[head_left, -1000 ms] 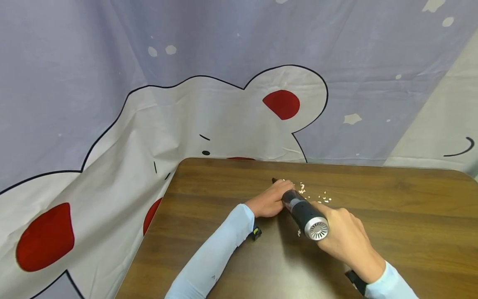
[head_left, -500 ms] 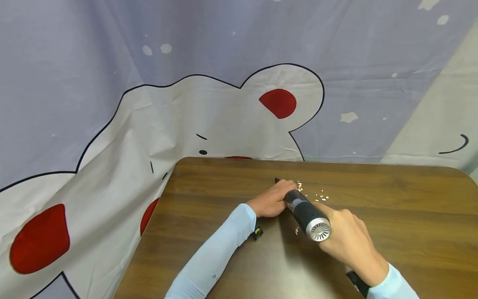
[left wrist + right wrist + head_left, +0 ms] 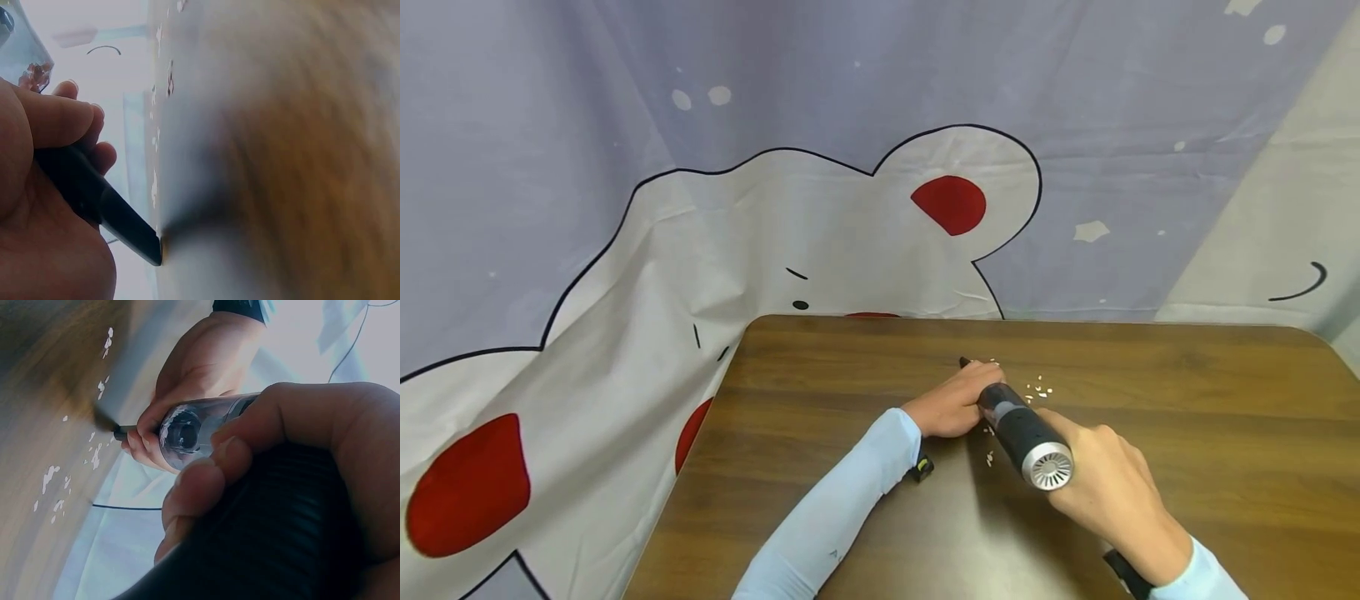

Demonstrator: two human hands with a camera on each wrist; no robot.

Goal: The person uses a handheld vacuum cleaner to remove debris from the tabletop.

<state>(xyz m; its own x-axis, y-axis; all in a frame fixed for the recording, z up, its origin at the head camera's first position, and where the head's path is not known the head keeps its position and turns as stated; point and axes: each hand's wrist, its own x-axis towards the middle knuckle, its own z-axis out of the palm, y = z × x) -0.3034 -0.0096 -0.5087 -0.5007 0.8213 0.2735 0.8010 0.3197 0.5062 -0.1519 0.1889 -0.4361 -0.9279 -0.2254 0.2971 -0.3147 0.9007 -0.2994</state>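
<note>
While the right hand [image 3: 1108, 471] grips the handheld vacuum cleaner [image 3: 1026, 437] from its right side in the head view, the left hand [image 3: 953, 402] is at its front end, with the dark tip of the nozzle [image 3: 965, 362] showing just beyond the fingers. The vacuum slants over the wooden table [image 3: 1210, 417], its silver vent end nearest the camera and its clear dust cup [image 3: 997, 398] next to the left hand; what the cup holds is too small to tell here. White scraps [image 3: 1041, 392] lie beyond the right hand, with a few more below the left wrist. The table's far edge meets the printed curtain [image 3: 820, 225], both far corners are rounded, and the nozzle tip sits near that far edge; the table top stretches widely on the right hand's side, well past the vacuum, and more narrowly on the left. In the left wrist view, the left hand's fingers and thumb curl round the black nozzle, its end at the table surface, scraps strung along beside it; a reddish patch shows in the clear part at the upper left, its nature uncertain. In the right wrist view, the right hand wraps the dark, ribbed handle, and the transparent cup shows whitish bits against its wall, around a dark round inner part, while loose scraps lie scattered on the table around the nozzle's end.
</note>
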